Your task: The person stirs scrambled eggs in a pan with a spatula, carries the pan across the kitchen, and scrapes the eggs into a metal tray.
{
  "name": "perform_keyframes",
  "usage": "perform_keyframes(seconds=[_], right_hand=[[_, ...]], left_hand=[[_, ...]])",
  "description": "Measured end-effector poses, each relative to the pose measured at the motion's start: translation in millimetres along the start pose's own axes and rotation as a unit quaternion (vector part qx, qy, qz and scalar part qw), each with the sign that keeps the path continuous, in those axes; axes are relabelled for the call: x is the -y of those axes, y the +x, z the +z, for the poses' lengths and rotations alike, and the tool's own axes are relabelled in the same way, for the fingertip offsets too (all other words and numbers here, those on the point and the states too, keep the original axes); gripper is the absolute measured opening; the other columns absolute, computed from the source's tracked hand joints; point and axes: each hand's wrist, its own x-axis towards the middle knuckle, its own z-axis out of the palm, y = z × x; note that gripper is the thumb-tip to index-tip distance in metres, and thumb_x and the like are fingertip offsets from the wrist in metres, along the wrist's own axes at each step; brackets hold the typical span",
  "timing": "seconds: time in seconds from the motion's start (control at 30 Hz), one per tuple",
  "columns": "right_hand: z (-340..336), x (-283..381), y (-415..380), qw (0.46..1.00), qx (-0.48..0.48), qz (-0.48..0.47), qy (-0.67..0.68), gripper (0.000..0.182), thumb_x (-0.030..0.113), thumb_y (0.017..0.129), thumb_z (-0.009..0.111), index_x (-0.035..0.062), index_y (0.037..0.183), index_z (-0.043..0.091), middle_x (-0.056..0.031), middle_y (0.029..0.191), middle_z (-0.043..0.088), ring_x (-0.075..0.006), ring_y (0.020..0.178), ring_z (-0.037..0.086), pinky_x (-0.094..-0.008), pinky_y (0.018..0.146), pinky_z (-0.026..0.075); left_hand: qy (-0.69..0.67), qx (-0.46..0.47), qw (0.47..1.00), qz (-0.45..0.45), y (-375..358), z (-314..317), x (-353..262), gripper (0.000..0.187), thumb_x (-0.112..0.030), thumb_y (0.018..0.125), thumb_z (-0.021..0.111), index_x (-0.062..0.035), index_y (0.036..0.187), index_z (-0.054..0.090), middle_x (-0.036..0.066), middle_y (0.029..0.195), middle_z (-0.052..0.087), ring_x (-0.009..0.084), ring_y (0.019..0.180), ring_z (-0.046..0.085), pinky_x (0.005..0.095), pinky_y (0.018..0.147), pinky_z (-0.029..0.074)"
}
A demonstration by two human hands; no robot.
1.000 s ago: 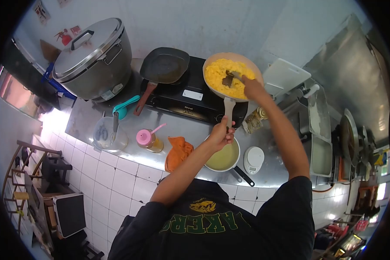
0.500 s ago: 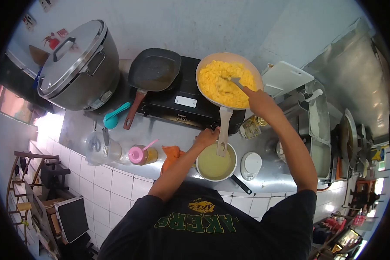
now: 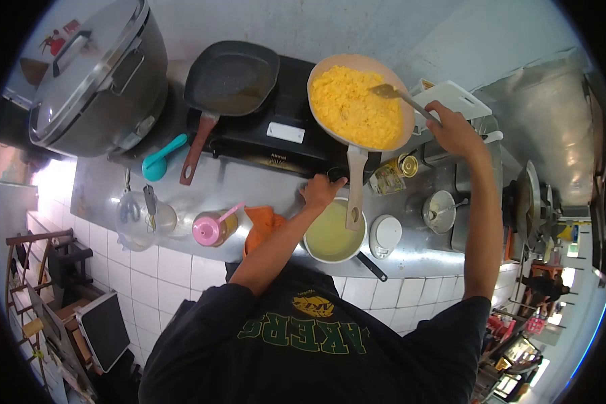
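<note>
Yellow scrambled egg (image 3: 357, 111) lies in a cream-coloured pan (image 3: 411, 128) on the right burner of the black stove (image 3: 249, 151). My right hand (image 3: 454, 129) is closed round the handle of a grey spatula (image 3: 411, 99), whose blade is over the egg at the pan's upper right. My left hand (image 3: 322, 192) is at the stove's front edge, beside the pan's handle (image 3: 356, 185), with fingers partly spread near the knob. Below that hand, a white pot (image 3: 331, 232) of pale yellow-green liquid stands on the counter.
A square dark pan (image 3: 230, 81) sits on the left burner, with a large rice cooker (image 3: 101, 81) beyond it. On the steel counter (image 3: 289, 262) are a pink-lidded jar (image 3: 210, 230), an orange cloth (image 3: 262, 225), a white scale (image 3: 386, 236), an opened can (image 3: 407, 165) and a bowl (image 3: 440, 210).
My right hand has moved right and drawn the spatula from the middle of the egg to the pan's right side. My left hand's fingers have spread slightly. The camera view has shifted.
</note>
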Motion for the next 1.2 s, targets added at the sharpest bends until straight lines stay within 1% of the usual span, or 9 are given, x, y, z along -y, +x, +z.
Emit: perform_keyframes(seconds=[0.17, 0.37, 0.43, 0.53, 0.67, 0.77, 0.83, 0.97, 1.2], right_hand=[[77, 35, 6, 1.000, -0.020, 0.015, 0.003, 0.033, 0.017, 0.090, 0.049, 0.0099, 0.121, 0.043, -0.0270, 0.079, 0.061, -0.0456, 0.084, 0.058, -0.0536, 0.074, 0.043], [8, 79, -48, 0.994, 0.054, 0.013, -0.099, 0.038, 0.009, 0.087, 0.047, 0.0143, 0.125, 0.042, -0.0259, 0.085, 0.061, -0.0460, 0.084, 0.059, -0.0549, 0.071, 0.046], [13, 85, -45, 0.989, 0.079, 0.012, -0.123, 0.036, 0.009, 0.088, 0.046, 0.0156, 0.123, 0.044, -0.0261, 0.084, 0.061, -0.0451, 0.084, 0.060, -0.0541, 0.070, 0.047], [59, 59, -2, 0.996, 0.046, 0.042, -0.065, 0.034, 0.016, 0.089, 0.050, 0.0164, 0.123, 0.046, -0.0265, 0.084, 0.059, -0.0443, 0.085, 0.059, -0.0503, 0.070, 0.047], [2, 28, 17, 0.998, 0.047, 0.018, 0.042, 0.031, 0.016, 0.088, 0.049, 0.0138, 0.119, 0.050, -0.0246, 0.090, 0.060, -0.0409, 0.086, 0.061, -0.0488, 0.070, 0.048], [-38, 28, 15, 0.972, 0.151, 0.176, 0.044, 0.033, 0.016, 0.087, 0.046, 0.0075, 0.118, 0.050, -0.0246, 0.094, 0.062, -0.0391, 0.084, 0.062, -0.0463, 0.070, 0.050], [37, -39, 61, 0.994, 0.058, -0.033, -0.082, 0.037, 0.012, 0.085, 0.048, 0.0041, 0.121, 0.048, -0.0240, 0.096, 0.063, -0.0379, 0.078, 0.064, -0.0457, 0.067, 0.051], [92, 49, 8, 0.996, 0.004, 0.050, -0.076, 0.045, 0.004, 0.081, 0.050, 0.0054, 0.125, 0.045, -0.0219, 0.092, 0.064, -0.0396, 0.076, 0.064, -0.0485, 0.066, 0.052], [-18, 39, 1, 0.983, 0.047, 0.010, -0.176, 0.030, 0.011, 0.086, 0.050, 0.0093, 0.115, 0.053, -0.0205, 0.089, 0.064, -0.0379, 0.085, 0.063, -0.0463, 0.072, 0.051]], left_hand=[[0.001, -0.027, 0.999, 0.025, -13, -9, -1, 0.046, -0.053, 0.073, 0.069, -0.0084, 0.086, 0.069, 0.014, 0.081, 0.068, 0.0330, 0.089, 0.065, 0.0569, 0.087, 0.035], [-0.199, 0.016, 0.977, 0.077, -22, -25, 6, 0.048, -0.051, 0.080, 0.065, -0.0053, 0.094, 0.062, 0.012, 0.080, 0.066, 0.0282, 0.080, 0.064, 0.0416, 0.076, 0.045], [-0.586, 0.308, 0.739, -0.130, -62, -60, -32, 0.049, -0.052, 0.086, 0.058, -0.0065, 0.103, 0.053, 0.004, 0.074, 0.058, 0.0221, 0.069, 0.059, 0.0337, 0.065, 0.047], [-0.646, 0.344, 0.670, -0.126, -88, -53, -62, 0.042, -0.052, 0.092, 0.049, -0.0104, 0.099, 0.047, -0.003, 0.067, 0.047, 0.0136, 0.055, 0.048, 0.0302, 0.051, 0.043], [-0.652, 0.312, 0.676, -0.146, -96, -48, -65, 0.037, -0.048, 0.094, 0.047, -0.0114, 0.092, 0.045, -0.004, 0.063, 0.038, 0.0066, 0.050, 0.034, 0.0247, 0.046, 0.032], [-0.661, 0.332, 0.653, -0.161, -92, -46, -64, 0.036, -0.047, 0.094, 0.047, -0.0116, 0.091, 0.044, -0.004, 0.062, 0.038, 0.0073, 0.049, 0.034, 0.0250, 0.046, 0.032], [-0.656, 0.338, 0.656, -0.158, -88, -42, -63, 0.036, -0.047, 0.093, 0.049, -0.0119, 0.091, 0.044, -0.004, 0.062, 0.037, 0.0070, 0.048, 0.034, 0.0248, 0.046, 0.031], [-0.644, 0.345, 0.666, -0.149, -88, -44, -64, 0.036, -0.048, 0.092, 0.051, -0.0126, 0.089, 0.044, -0.004, 0.060, 0.036, 0.0068, 0.047, 0.033, 0.0237, 0.045, 0.030], [-0.656, 0.399, 0.613, -0.185, -83, -49, -66, 0.035, -0.046, 0.091, 0.051, -0.0136, 0.080, 0.045, -0.006, 0.056, 0.035, 0.0073, 0.044, 0.033, 0.0223, 0.043, 0.028]])
